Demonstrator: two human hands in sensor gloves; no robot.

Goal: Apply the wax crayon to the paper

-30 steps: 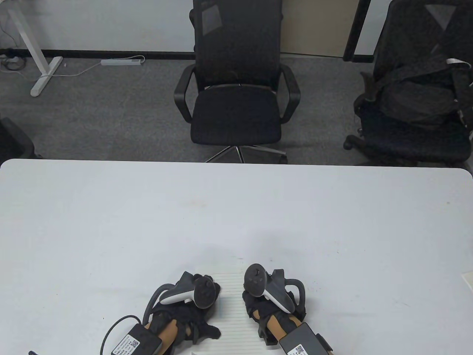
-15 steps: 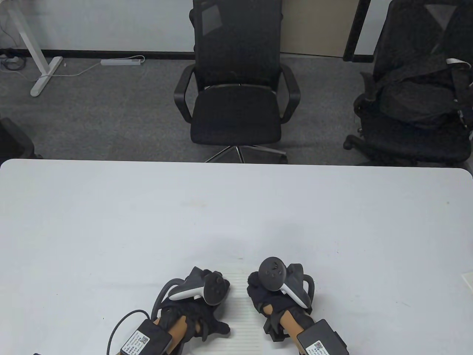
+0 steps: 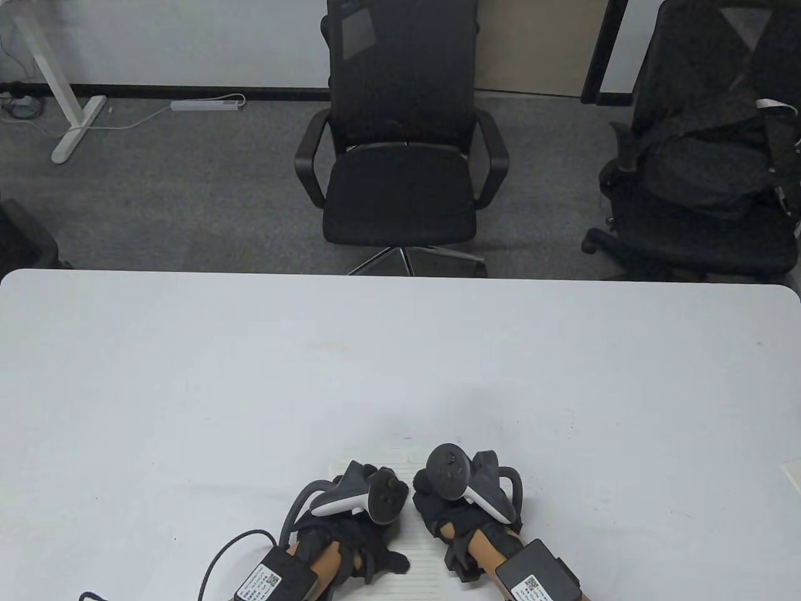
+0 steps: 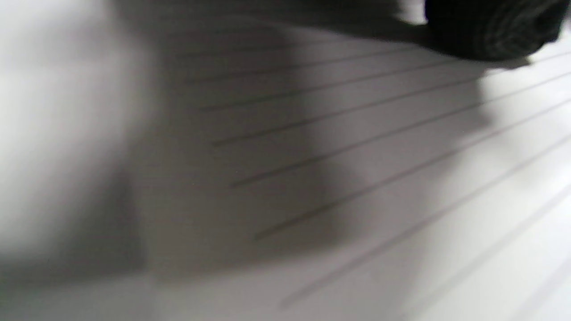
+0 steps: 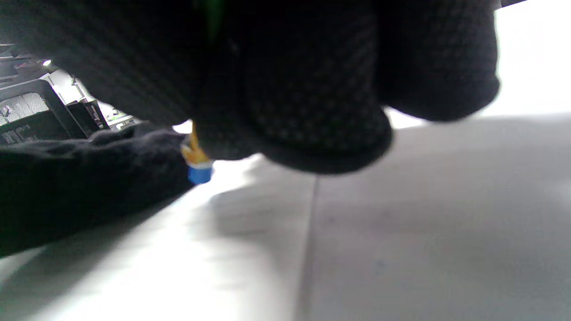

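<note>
A sheet of lined white paper (image 3: 420,560) lies on the white table (image 3: 400,350) at the near edge, mostly covered by both hands. My left hand (image 3: 360,544) rests on the paper's left part; in the left wrist view a gloved fingertip (image 4: 486,31) touches the lined paper (image 4: 357,178). My right hand (image 3: 441,510) is curled over the paper's top right. In the right wrist view its fingers (image 5: 312,111) grip a crayon (image 5: 197,167) with a yellow wrapper and blue end, just above the paper (image 5: 178,267). The crayon is hidden in the table view.
A black office chair (image 3: 400,156) stands beyond the table's far edge, and a second chair (image 3: 701,175) with dark bags is at the right. A small object (image 3: 793,476) shows at the table's right edge. Cables run from both wrist boxes off the near edge.
My left hand has slid right across the paper, closer to the right hand. My right hand shifted right, then back a little to the left, staying over the paper's top.
</note>
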